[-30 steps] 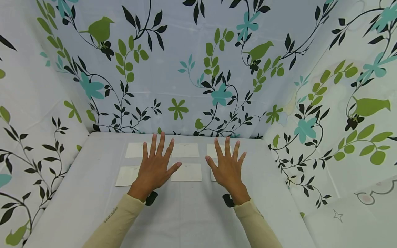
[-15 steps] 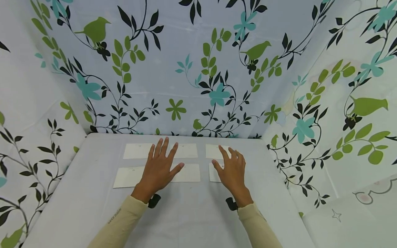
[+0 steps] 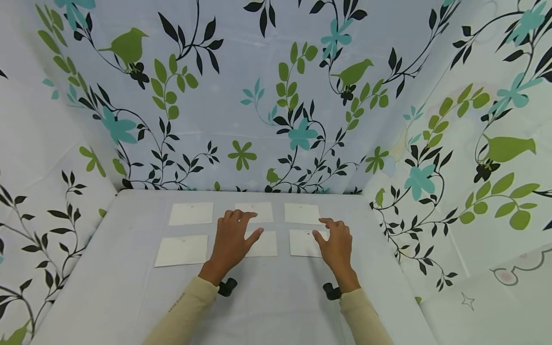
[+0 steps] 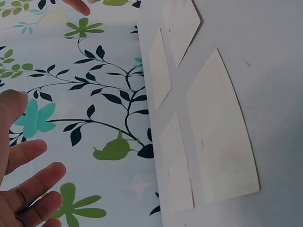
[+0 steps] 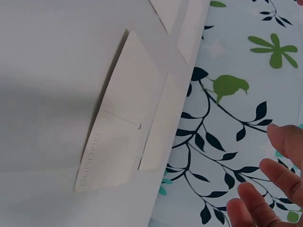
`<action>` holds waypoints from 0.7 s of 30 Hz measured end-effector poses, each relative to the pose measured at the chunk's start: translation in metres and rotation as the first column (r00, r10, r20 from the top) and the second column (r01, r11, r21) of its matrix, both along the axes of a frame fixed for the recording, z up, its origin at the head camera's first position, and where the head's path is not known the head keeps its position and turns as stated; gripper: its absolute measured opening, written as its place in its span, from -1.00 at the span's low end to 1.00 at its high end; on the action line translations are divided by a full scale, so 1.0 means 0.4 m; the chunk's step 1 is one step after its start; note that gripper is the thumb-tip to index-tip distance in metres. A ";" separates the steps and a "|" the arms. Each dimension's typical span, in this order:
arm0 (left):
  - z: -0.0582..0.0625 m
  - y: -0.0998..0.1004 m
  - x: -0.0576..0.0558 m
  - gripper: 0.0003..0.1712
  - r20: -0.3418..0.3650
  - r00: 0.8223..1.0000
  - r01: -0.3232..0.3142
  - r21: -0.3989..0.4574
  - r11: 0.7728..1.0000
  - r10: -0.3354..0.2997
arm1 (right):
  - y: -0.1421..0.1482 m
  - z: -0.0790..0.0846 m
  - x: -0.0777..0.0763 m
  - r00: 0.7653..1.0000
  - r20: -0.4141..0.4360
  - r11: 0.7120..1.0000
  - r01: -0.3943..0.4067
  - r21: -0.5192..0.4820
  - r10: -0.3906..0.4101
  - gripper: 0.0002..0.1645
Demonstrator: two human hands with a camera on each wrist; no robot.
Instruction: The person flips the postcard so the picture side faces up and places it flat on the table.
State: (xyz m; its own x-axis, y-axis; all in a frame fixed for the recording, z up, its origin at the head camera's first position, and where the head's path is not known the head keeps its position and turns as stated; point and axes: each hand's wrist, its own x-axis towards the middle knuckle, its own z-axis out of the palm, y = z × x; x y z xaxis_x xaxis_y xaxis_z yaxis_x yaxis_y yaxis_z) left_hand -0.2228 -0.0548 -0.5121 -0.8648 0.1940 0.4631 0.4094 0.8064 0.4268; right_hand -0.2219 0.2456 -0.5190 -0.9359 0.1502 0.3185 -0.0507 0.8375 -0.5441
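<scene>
White paper cards lie flat in two rows on the white table. My left hand is raised over the middle column, partly covering the front middle card and the rear middle card. Its fingers are loosely bent, the thumb apart, and nothing is held. Over the right side of the front right card hovers my right hand, also relaxed and holding nothing. In the right wrist view, a card bears a dotted line and a row of small printed boxes. Both wrist views show the fingers away from the cards.
The front left card and rear left card lie left of my hands, and the rear right card lies beyond the right one. A patterned cloth rises behind the table and along its sides.
Both hands had fingers spread straight; now the fingers are loosely bent. Each hand has shifted right and somewhat nearer me, uncovering more of the left and right cards. The cards appear unmoved.
</scene>
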 end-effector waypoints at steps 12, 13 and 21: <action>-0.070 0.078 0.004 -0.64 0.104 0.995 -0.017 0.295 0.955 -0.014 | 0.069 -0.068 0.002 0.994 0.096 0.986 0.072 -0.148 -0.058 -0.48; -0.075 0.084 0.004 -0.65 0.121 0.992 -0.021 0.313 0.950 -0.018 | 0.073 -0.073 0.003 0.992 0.108 0.984 0.079 -0.158 -0.062 -0.48; -0.123 0.128 -0.002 -0.64 0.213 0.976 -0.037 0.382 0.923 -0.049 | 0.094 -0.105 0.013 0.984 0.156 0.972 0.120 -0.204 -0.089 -0.52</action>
